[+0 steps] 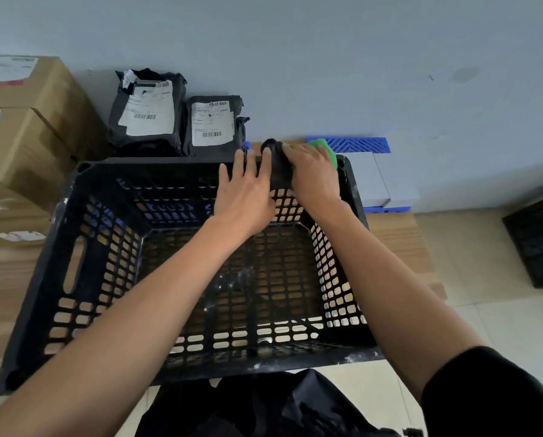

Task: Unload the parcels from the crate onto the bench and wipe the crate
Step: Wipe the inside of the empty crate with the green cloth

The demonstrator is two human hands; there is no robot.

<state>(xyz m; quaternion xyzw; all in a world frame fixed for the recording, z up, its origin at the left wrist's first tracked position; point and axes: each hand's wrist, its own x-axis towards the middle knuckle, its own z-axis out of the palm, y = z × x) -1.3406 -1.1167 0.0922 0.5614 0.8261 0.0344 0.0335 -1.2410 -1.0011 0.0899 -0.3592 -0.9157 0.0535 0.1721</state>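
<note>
Black crate (84,247) lengthwise left-right, mouth upward; left hand (245,197) flat-fingered on far rim, right hand (314,175) clutching dark cloth (278,165).

The crate (106,234) sits before me; two parcels (147,111) stand behind it at eleven o'clock, boxes (27,121) at nine.

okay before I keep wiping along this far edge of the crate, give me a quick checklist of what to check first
1. Crate emptied of parcels: ok, only scuffs show on its floor.
2. Parcels on the bench behind the crate: ok, two stand against the wall.
3. Cloth in the right hand: ok, green and dark cloth sits under it on the far rim.
4. Left hand steadying the rim: ok, fingers lie straight over it.
5. Rim clean: cannot tell.
</note>
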